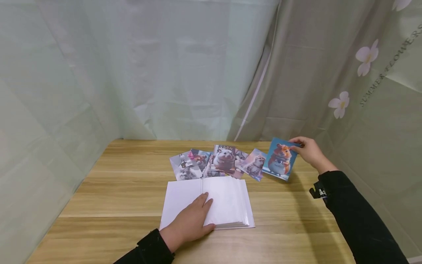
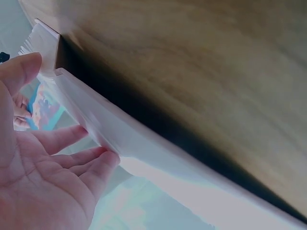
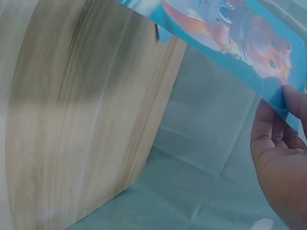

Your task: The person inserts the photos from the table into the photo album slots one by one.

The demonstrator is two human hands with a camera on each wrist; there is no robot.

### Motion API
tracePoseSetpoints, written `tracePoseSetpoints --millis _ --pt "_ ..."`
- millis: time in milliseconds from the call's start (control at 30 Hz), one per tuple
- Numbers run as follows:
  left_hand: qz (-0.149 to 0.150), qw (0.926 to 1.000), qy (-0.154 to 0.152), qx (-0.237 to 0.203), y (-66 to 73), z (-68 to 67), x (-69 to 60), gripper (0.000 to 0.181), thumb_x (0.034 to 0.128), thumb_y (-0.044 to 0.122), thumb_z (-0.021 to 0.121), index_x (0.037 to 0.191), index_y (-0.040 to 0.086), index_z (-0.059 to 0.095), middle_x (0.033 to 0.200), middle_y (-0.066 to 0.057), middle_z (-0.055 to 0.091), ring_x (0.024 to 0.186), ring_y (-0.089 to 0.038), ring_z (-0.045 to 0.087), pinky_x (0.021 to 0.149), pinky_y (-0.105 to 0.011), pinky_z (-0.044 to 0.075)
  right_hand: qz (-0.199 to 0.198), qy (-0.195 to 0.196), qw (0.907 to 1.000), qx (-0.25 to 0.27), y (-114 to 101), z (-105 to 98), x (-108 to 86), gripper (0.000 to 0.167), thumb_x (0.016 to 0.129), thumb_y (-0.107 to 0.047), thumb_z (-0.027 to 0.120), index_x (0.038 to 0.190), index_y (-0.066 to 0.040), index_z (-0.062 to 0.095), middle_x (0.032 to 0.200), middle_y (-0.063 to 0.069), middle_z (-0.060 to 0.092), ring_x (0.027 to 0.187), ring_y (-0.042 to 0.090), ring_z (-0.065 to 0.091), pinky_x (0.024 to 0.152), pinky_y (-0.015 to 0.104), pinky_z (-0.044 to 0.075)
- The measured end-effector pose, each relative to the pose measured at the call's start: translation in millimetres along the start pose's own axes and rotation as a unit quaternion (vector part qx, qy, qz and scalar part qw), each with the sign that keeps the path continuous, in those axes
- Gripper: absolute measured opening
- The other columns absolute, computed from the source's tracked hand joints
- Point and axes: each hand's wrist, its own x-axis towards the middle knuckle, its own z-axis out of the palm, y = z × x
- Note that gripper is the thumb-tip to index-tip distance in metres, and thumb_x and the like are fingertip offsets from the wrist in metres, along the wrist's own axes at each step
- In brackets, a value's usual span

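At the near left of the wooden table, the left hand lay on the opened white album, fingers extended and slightly spread, gripping nothing. Just beyond the album's far edge, overlapping animal picture cards ran from left to right. At far right, just beside that row, the blue hamster card was tilted, its upper right corner pinched by the right hand's thumb and fingers; whether its lower edge touched wood I could not tell.
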Motion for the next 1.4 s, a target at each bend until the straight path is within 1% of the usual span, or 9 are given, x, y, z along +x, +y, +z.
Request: tracePoseSetpoints --millis 100,267,467,567,667,767,1000,1267,1400 --pt "0.004 1.0000 0.003 0.002 -0.4 -0.3 -0.6 0.077 0.0809 0.051 0.059 0.133 -0.002 0.041 0.140 -0.021 0.028 0.128 -0.029 0.025 0.099 -0.039 0.029 0.007 -0.001 0.9999 0.011 -2.9 3.0 2.2 0.026 0.090 -0.019 0.056 0.112 -0.006 0.059 0.104 0.012 0.054 0.082 0.025 0.048 0.063 0.035 0.045" --pt "0.003 1.0000 0.001 0.001 -0.5 -1.2 -0.9 0.077 0.0808 0.052 0.059 0.134 -0.001 0.040 0.141 -0.020 0.027 0.128 -0.028 0.024 0.099 -0.039 0.029 0.000 0.002 0.9996 0.027 -12.7 9.8 6.2 0.026 0.089 -0.019 0.057 0.112 -0.005 0.059 0.103 0.011 0.054 0.082 0.025 0.048 0.063 0.030 0.045" --pt "0.000 1.0000 0.000 -0.006 0.4 -1.6 -0.9 0.078 0.0803 0.053 0.059 0.134 -0.001 0.040 0.141 -0.020 0.026 0.128 -0.029 0.025 0.098 -0.040 0.030 -0.008 -0.015 0.9982 0.058 -27.0 19.8 9.3 0.026 0.090 -0.017 0.056 0.112 -0.003 0.059 0.102 0.014 0.055 0.082 0.026 0.052 0.063 0.028 0.047" --pt "0.000 1.0000 0.001 -0.004 -0.6 -0.1 -0.3 0.080 0.0809 0.058 0.054 0.135 0.000 0.040 0.141 -0.019 0.026 0.128 -0.028 0.025 0.098 -0.039 0.030 -0.010 -0.027 0.9972 0.069 -31.4 25.5 11.8 0.026 0.090 -0.016 0.056 0.112 -0.003 0.059 0.102 0.014 0.055 0.082 0.027 0.052 0.063 0.027 0.047" --pt "0.002 1.0000 0.007 -0.002 -1.6 1.5 0.5 0.082 0.0828 0.063 0.044 0.135 0.000 0.040 0.141 -0.020 0.027 0.127 -0.028 0.027 0.098 -0.039 0.030 -0.015 -0.033 0.9958 0.084 -35.1 32.0 14.2 0.026 0.089 -0.014 0.056 0.112 -0.001 0.059 0.101 0.016 0.055 0.082 0.028 0.052 0.062 0.027 0.047" --pt "0.008 0.9998 0.018 0.006 -2.0 1.7 1.5 0.080 0.0850 0.063 0.038 0.133 -0.001 0.042 0.139 -0.021 0.029 0.126 -0.028 0.030 0.098 -0.038 0.031 -0.021 -0.034 0.9948 0.093 -39.1 38.7 17.0 0.026 0.089 -0.013 0.058 0.111 0.000 0.059 0.100 0.016 0.056 0.081 0.028 0.053 0.062 0.026 0.047" --pt "0.009 0.9993 0.028 0.025 -1.1 -0.1 2.6 0.067 0.0875 0.051 0.049 0.131 -0.001 0.045 0.136 -0.020 0.034 0.124 -0.028 0.033 0.098 -0.037 0.030 -0.032 -0.049 0.9915 0.116 -54.2 55.2 24.8 0.023 0.088 -0.008 0.059 0.110 0.000 0.060 0.099 0.015 0.057 0.081 0.027 0.054 0.062 0.026 0.048" --pt "0.008 0.9986 0.036 0.038 -1.0 2.6 3.6 0.067 0.0865 0.051 0.051 0.130 0.000 0.046 0.134 -0.020 0.035 0.123 -0.028 0.034 0.097 -0.037 0.031 -0.033 -0.058 0.9896 0.127 -64.5 73.2 27.6 0.021 0.086 -0.006 0.061 0.107 -0.002 0.061 0.097 0.013 0.058 0.080 0.027 0.055 0.067 0.039 0.049" --pt "0.004 0.9988 0.030 0.039 -1.3 2.7 4.3 0.068 0.0862 0.052 0.050 0.130 0.001 0.046 0.135 -0.019 0.036 0.122 -0.027 0.034 0.097 -0.037 0.031 -0.030 -0.062 0.9897 0.125 -69.2 80.8 26.8 0.021 0.086 -0.006 0.061 0.107 -0.003 0.062 0.098 0.013 0.057 0.080 0.026 0.054 0.063 0.032 0.048"
